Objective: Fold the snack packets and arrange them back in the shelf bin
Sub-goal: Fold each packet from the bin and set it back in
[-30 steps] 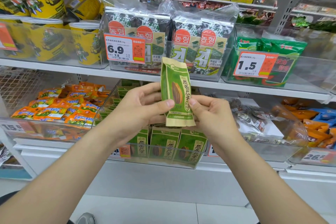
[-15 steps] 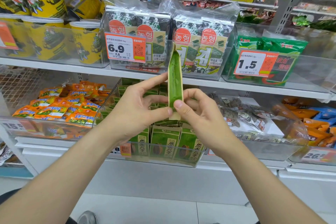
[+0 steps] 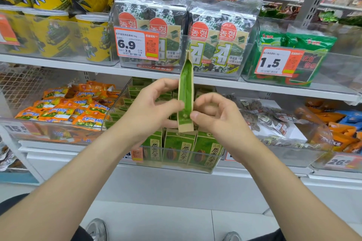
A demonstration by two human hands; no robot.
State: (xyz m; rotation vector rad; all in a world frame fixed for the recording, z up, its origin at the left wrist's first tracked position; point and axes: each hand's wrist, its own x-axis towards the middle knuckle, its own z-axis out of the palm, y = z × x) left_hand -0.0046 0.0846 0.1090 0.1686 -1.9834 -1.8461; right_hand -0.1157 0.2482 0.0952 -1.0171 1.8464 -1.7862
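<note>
Pinching green packet edge-on, both hands, above bin

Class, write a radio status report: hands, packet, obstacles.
Left hand, right hand: both pinch green packet, upright, edge-on. Bin below holds standing packets. Nothing blocks the way.

The packet looks like matt brown paper at its edges, with a smoother green panel down the middle. The bin below is clear, glossy plastic. Seaweed packs sit in crinkled, shiny film — tubs gleam too. The shelf is smooth white-painted metal — the mesh thin wire.
</note>
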